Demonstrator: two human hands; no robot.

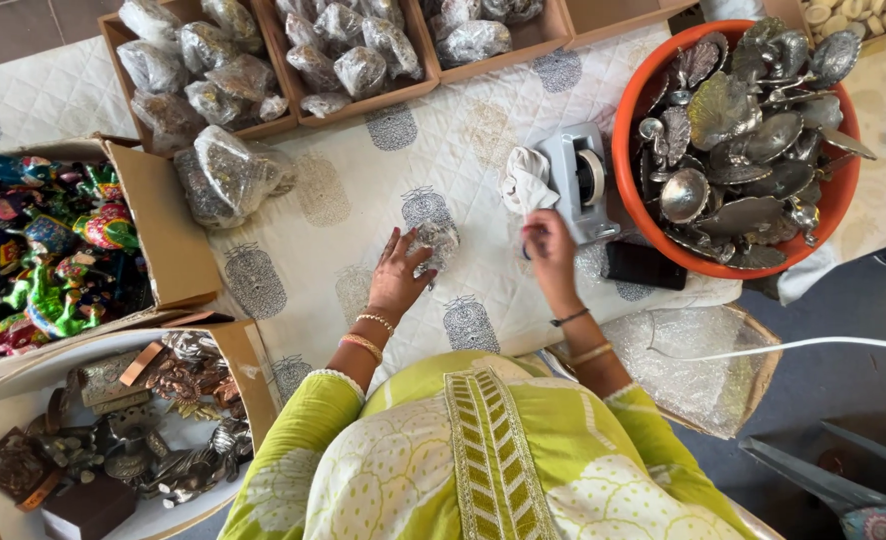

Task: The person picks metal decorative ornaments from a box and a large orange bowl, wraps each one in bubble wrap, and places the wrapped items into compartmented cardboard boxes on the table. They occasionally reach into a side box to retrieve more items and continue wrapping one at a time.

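My left hand [399, 274] rests flat on the white quilted cloth [363, 190], its fingers on a small item wrapped in clear bubble wrap [433, 238]. My right hand [548, 250] is closed at the front of a grey tape dispenser [581, 182], fingers pinched as if on the tape end; what it grips is too small to make out. A crumpled white cloth [525, 180] lies just left of the dispenser. My green-yellow sleeves and bangles fill the bottom of the view.
An orange tub [631, 190] of silver metal pieces stands at the right. Cardboard boxes [263, 125] of bubble-wrapped items line the back; a wrapped bundle [225, 175] lies loose. Boxes of colourful figurines [43, 250] and metal ornaments [143, 420] sit left. Bubble wrap [693, 360] and a black object [645, 266] lie right.
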